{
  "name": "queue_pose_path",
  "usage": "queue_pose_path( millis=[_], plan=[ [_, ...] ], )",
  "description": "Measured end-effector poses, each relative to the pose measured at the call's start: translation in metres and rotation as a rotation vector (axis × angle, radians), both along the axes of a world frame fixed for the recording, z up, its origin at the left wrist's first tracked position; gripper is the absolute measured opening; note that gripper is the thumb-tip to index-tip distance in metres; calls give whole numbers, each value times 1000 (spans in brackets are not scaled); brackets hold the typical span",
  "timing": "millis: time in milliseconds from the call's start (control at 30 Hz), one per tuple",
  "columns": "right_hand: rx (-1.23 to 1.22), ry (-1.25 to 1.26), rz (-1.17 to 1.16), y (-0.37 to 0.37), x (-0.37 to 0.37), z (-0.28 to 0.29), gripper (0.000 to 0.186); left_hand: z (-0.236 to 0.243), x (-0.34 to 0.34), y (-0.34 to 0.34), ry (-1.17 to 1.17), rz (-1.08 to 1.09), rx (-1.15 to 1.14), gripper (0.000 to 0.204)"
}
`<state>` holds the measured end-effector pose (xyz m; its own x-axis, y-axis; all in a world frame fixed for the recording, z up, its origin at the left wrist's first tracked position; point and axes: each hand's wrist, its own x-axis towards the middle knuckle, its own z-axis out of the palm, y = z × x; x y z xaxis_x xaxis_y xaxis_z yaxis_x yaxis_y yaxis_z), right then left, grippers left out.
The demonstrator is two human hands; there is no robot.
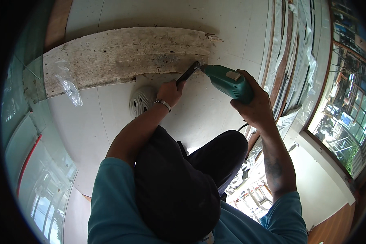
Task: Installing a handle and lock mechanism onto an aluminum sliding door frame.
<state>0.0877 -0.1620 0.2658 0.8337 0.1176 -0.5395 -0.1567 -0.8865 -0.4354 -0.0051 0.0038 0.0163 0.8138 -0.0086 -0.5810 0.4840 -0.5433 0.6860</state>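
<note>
Weathered wood is filling the upper middle: a long, stained plank [126, 57] is lying across the pale tiled floor [215, 110], and I am placing everything else by it. Just off the plank's right end, my right hand [254, 106] is wrapping around a green power drill [227, 82], nose pointing at the plank's lower corner. Below that same end, my left hand [170, 92] is closing on a thin dark tool [188, 74] whose tip is meeting the drill's nose. A clear plastic scrap [69, 86] is hanging at the plank's left end.
</note>
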Motion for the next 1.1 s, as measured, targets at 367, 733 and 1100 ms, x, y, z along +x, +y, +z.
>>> queue_pose_path(
  millis=[367,733,1100],
  plan=[
    [-31,40,1,-2,7,-2,72,-4,-2,1,-24,3,6,51],
    [-127,101,127,21,13,11,76,-5,-1,1,0,11,-2,52],
    [76,54,-40,-12,1,-12,72,-3,0,0,20,-21,15,52]
  ],
)
